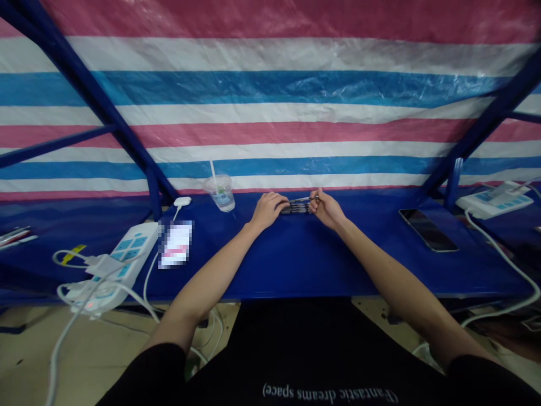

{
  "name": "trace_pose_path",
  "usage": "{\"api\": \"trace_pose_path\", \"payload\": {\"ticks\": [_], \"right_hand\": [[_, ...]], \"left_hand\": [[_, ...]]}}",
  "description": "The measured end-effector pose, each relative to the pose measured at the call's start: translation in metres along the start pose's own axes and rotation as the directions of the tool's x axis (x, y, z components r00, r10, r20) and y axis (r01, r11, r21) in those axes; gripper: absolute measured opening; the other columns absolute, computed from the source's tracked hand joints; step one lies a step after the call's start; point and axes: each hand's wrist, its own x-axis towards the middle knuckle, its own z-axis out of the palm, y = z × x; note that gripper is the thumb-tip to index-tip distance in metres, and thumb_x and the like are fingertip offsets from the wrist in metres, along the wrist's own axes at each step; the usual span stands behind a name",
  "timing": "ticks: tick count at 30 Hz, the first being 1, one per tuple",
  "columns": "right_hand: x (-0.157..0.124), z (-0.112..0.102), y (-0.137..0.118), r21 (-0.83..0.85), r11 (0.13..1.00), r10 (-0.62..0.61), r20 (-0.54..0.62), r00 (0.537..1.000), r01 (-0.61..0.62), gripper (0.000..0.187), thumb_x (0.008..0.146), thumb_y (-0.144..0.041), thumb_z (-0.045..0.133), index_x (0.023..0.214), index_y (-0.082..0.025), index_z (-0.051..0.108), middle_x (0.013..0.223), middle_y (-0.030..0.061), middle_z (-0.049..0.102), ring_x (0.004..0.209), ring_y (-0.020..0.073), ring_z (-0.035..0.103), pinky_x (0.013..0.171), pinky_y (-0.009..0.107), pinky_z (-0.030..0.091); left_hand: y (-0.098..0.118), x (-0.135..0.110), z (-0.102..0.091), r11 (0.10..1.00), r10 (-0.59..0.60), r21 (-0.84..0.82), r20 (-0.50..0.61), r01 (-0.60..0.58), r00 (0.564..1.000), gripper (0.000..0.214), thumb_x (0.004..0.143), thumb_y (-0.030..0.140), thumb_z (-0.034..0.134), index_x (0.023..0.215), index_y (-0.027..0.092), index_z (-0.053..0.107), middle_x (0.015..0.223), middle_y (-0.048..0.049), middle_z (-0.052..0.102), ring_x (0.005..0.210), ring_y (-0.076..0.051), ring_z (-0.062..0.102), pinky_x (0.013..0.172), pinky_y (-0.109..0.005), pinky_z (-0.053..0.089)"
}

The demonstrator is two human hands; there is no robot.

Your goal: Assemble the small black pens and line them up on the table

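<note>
Several slim pens with dark ends lie side by side on the blue tabletop, between my two hands. Just above and behind them, one more pen is held roughly level. My right hand pinches its right end with thumb and fingers. At the left end, my left hand has its fingers bent and closed on the pen, close to the dark ends of the row. Parts of the row are hidden by my fingertips.
A clear plastic cup with a straw stands beyond my left hand. To the left lie a lit phone and a power strip with white cables. On the right are a dark phone and another power strip. Striped sheeting hangs behind.
</note>
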Motion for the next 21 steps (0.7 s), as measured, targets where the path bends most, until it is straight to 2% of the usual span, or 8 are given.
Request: {"api": "trace_pose_path", "payload": {"ticks": [2, 4, 5, 7, 10, 13, 16, 21], "right_hand": [[0.002, -0.003, 0.001, -0.097, 0.995, -0.031, -0.042, 0.999, 0.027, 0.053, 0.093, -0.074, 0.055, 0.092, -0.023, 0.065, 0.063, -0.0009, 0.056, 0.056, 0.0143, 0.051, 0.058, 0.028, 0.044], [0.005, -0.007, 0.003, -0.302, 0.95, -0.111, -0.083, 0.99, 0.081, 0.057, 0.091, -0.075, 0.055, 0.098, -0.021, 0.069, 0.071, 0.0024, 0.064, 0.059, 0.0156, 0.055, 0.06, 0.03, 0.046], [0.007, -0.01, 0.004, -0.435, 0.893, -0.173, -0.093, 0.981, 0.116, 0.054, 0.09, -0.073, 0.059, 0.099, -0.02, 0.071, 0.074, 0.0036, 0.067, 0.062, 0.0167, 0.057, 0.063, 0.031, 0.048], [0.01, -0.015, 0.007, -0.683, 0.712, -0.298, -0.083, 0.951, 0.164, 0.045, 0.09, -0.063, 0.064, 0.1, -0.02, 0.073, 0.08, 0.0055, 0.072, 0.073, 0.0206, 0.063, 0.074, 0.035, 0.052], [0.014, -0.023, 0.013, -0.886, 0.438, -0.377, -0.027, 0.926, 0.152, 0.031, 0.094, -0.046, 0.06, 0.105, -0.02, 0.075, 0.097, 0.009, 0.076, 0.092, 0.0264, 0.067, 0.092, 0.043, 0.051], [0.019, -0.028, 0.018, -0.959, 0.261, -0.331, 0.019, 0.943, 0.111, 0.028, 0.097, -0.035, 0.056, 0.113, -0.022, 0.075, 0.112, 0.01, 0.076, 0.108, 0.0294, 0.065, 0.102, 0.048, 0.048], [0.021, -0.029, 0.022, -0.979, 0.189, -0.228, 0.035, 0.973, 0.08, 0.035, 0.101, -0.039, 0.054, 0.127, -0.023, 0.07, 0.124, 0.0113, 0.073, 0.121, 0.0312, 0.061, 0.108, 0.051, 0.044], [0.016, -0.023, 0.027, -0.982, 0.057, -0.078, 0.173, 0.982, 0.178, 0.069, 0.097, -0.059, 0.058, 0.154, -0.021, 0.048, 0.153, 0.0159, 0.054, 0.142, 0.0369, 0.045, 0.117, 0.059, 0.033]], "left_hand": [[-0.002, 0.001, 0.002, 1.0, 0.006, 0.0, 0.002, -0.006, 1.0, 0.019, 0.104, 0.033, 0.058, 0.108, 0.023, 0.074, 0.103, -0.0047, 0.075, 0.096, -0.022, 0.065, 0.095, -0.042, 0.051], [-0.005, 0.002, 0.004, 1.0, -0.012, 0.001, -0.002, 0.012, 1.0, 0.018, 0.103, 0.031, 0.059, 0.11, 0.023, 0.074, 0.104, -0.005, 0.075, 0.099, -0.022, 0.065, 0.095, -0.042, 0.051], [-0.007, 0.002, 0.005, 0.999, -0.032, 0.0, -0.005, 0.032, 0.999, 0.018, 0.103, 0.03, 0.06, 0.111, 0.023, 0.074, 0.104, -0.0053, 0.075, 0.101, -0.023, 0.065, 0.096, -0.043, 0.051], [-0.013, 0.003, 0.008, 0.997, -0.083, -0.006, -0.006, 0.083, 0.997, 0.017, 0.102, 0.03, 0.062, 0.111, 0.024, 0.075, 0.107, -0.0059, 0.075, 0.104, -0.023, 0.066, 0.098, -0.043, 0.052], [-0.022, 0.004, 0.011, 0.99, -0.139, -0.012, 0.006, 0.139, 0.99, 0.017, 0.1, 0.028, 0.065, 0.112, 0.024, 0.076, 0.11, -0.0066, 0.075, 0.109, -0.024, 0.065, 0.1, -0.045, 0.051], [-0.028, 0.004, 0.015, 0.984, -0.178, 0.002, 0.047, 0.178, 0.983, 0.018, 0.1, 0.026, 0.064, 0.112, 0.022, 0.076, 0.112, -0.0075, 0.075, 0.11, -0.025, 0.065, 0.101, -0.046, 0.051], [-0.029, 0.003, 0.016, 0.974, -0.226, 0.022, 0.121, 0.226, 0.967, 0.024, 0.103, 0.032, 0.058, 0.117, 0.021, 0.075, 0.117, -0.0091, 0.073, 0.115, -0.027, 0.063, 0.105, -0.047, 0.05], [-0.021, 0.0, 0.016, 0.988, -0.153, 0.013, 0.31, 0.156, 0.939, 0.057, 0.099, 0.053, 0.061, 0.146, 0.023, 0.057, 0.148, -0.0124, 0.058, 0.138, -0.031, 0.052, 0.116, -0.049, 0.043]]}}
